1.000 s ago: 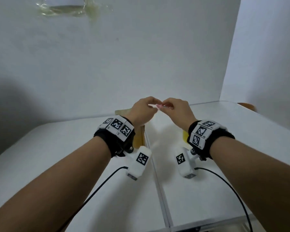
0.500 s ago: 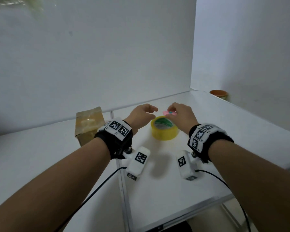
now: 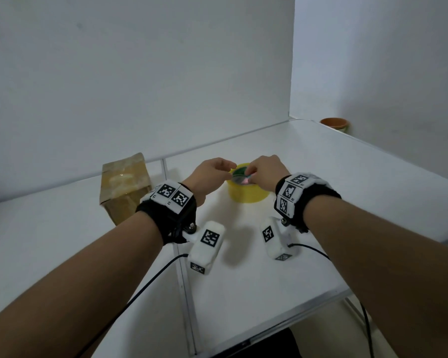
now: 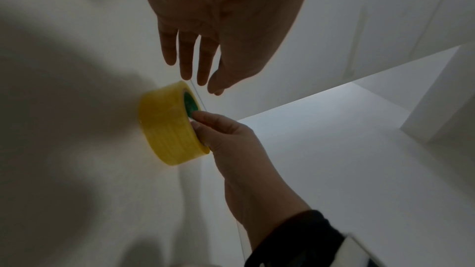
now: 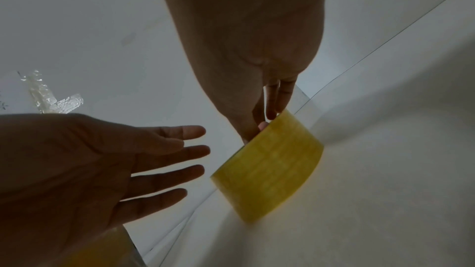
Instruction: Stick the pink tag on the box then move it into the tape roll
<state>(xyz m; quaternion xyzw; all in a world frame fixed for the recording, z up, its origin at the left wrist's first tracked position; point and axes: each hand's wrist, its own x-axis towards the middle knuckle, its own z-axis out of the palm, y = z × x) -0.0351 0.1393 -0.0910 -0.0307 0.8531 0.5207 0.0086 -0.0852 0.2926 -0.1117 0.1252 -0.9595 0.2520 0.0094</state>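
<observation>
right hand (image 3: pixel 265 171) pinching pink tag (image 3: pixel 246 180) over core of yellow tape roll (image 3: pixel 246 193), low enough to drop inside | left hand (image 3: pixel 208 177) spread, fingers (image 5: pixel 180 149) relaxed, holding nothing, beside roll, likely to steady it | box (image 3: pixel 124 186) well apart on left of surface (image 3: pixel 321 202), bearing no visible tag

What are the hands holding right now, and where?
The right hand pinches the pink tag by one end over the tape roll; the left hand holds nothing.
</observation>
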